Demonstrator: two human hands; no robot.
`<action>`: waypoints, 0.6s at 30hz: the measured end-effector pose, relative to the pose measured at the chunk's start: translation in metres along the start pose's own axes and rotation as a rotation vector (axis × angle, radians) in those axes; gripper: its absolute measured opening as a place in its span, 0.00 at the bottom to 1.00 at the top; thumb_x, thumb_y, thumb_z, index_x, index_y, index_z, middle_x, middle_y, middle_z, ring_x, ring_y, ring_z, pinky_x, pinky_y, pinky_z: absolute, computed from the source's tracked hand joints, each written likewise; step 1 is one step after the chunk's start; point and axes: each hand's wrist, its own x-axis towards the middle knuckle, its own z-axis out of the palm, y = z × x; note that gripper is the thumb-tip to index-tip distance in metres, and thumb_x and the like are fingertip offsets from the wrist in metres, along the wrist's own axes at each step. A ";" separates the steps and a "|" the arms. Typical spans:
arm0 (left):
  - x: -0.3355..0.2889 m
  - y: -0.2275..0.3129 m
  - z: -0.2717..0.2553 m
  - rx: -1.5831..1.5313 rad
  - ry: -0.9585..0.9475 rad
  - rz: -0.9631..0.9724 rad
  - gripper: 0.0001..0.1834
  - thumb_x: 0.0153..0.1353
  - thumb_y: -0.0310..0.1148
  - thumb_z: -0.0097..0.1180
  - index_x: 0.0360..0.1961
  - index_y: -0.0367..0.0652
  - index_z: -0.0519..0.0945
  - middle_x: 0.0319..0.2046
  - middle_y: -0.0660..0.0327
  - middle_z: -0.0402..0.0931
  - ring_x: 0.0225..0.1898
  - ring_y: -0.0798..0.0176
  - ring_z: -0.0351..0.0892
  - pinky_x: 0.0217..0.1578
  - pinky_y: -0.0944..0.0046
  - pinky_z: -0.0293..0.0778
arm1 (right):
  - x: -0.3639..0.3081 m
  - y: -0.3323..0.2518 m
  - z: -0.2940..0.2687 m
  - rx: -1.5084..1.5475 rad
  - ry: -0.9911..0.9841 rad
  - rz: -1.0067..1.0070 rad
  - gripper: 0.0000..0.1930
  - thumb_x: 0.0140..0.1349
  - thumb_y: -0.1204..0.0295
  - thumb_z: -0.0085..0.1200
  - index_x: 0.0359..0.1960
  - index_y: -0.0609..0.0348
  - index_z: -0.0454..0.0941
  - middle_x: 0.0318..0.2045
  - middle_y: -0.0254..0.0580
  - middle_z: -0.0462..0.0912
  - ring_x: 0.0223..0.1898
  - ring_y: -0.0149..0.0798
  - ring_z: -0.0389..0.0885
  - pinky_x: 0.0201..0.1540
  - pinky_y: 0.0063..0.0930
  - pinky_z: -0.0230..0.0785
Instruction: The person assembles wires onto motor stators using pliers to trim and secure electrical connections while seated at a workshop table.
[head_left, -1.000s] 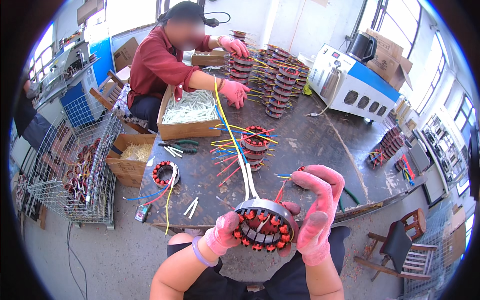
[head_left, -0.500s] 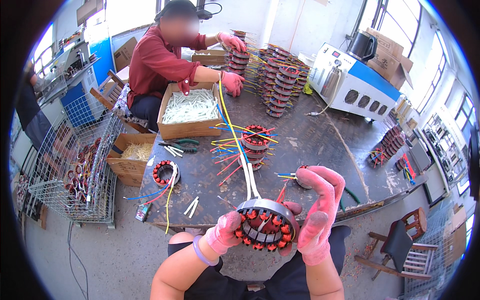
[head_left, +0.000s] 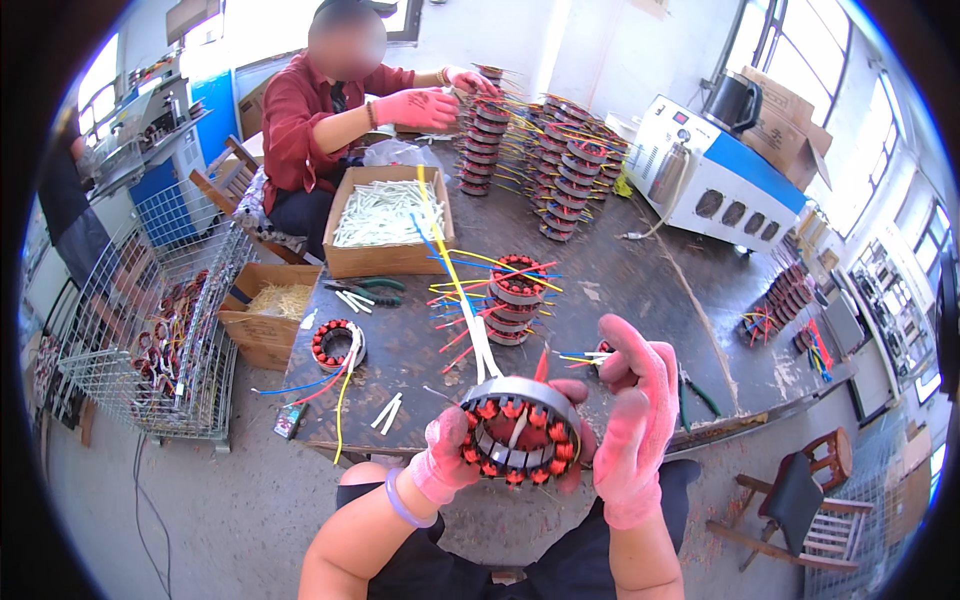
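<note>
The left hand [head_left: 445, 462], in a pink glove, gripped the stator [head_left: 520, 432] by its left rim, held above the lap just off the near edge of the surface [head_left: 640, 290]. To do this well, I judged, that hand should keep the ring steady and level while the right hand [head_left: 632, 420], fingers spread wide along the right rim, tended the windings without tugging the leads [head_left: 450, 270]. The stator was a grey steel ring with red-orange coils round its inside, white sleeving across the bore, and yellow and blue leads trailing away over the surface.
</note>
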 end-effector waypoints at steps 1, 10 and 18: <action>-0.001 0.002 0.001 -0.014 0.013 0.037 0.71 0.43 0.82 0.55 0.71 0.31 0.55 0.60 0.45 0.71 0.58 0.49 0.77 0.58 0.53 0.73 | 0.005 0.000 0.001 -0.090 -0.030 -0.041 0.21 0.65 0.71 0.50 0.59 0.65 0.75 0.36 0.44 0.79 0.37 0.38 0.74 0.43 0.29 0.69; 0.008 -0.019 -0.033 -0.060 0.263 0.314 0.50 0.63 0.73 0.39 0.70 0.38 0.62 0.66 0.50 0.68 0.65 0.47 0.70 0.65 0.46 0.66 | 0.014 -0.035 0.013 -0.236 -0.243 -0.087 0.20 0.64 0.76 0.52 0.58 0.66 0.76 0.29 0.45 0.81 0.29 0.40 0.78 0.36 0.34 0.70; 0.013 -0.002 -0.024 -0.179 -0.013 0.275 0.56 0.60 0.74 0.44 0.68 0.29 0.61 0.55 0.41 0.76 0.46 0.46 0.83 0.47 0.52 0.79 | 0.028 -0.016 0.011 -0.425 -0.178 -0.175 0.17 0.67 0.69 0.48 0.54 0.61 0.79 0.37 0.44 0.73 0.41 0.43 0.71 0.47 0.38 0.65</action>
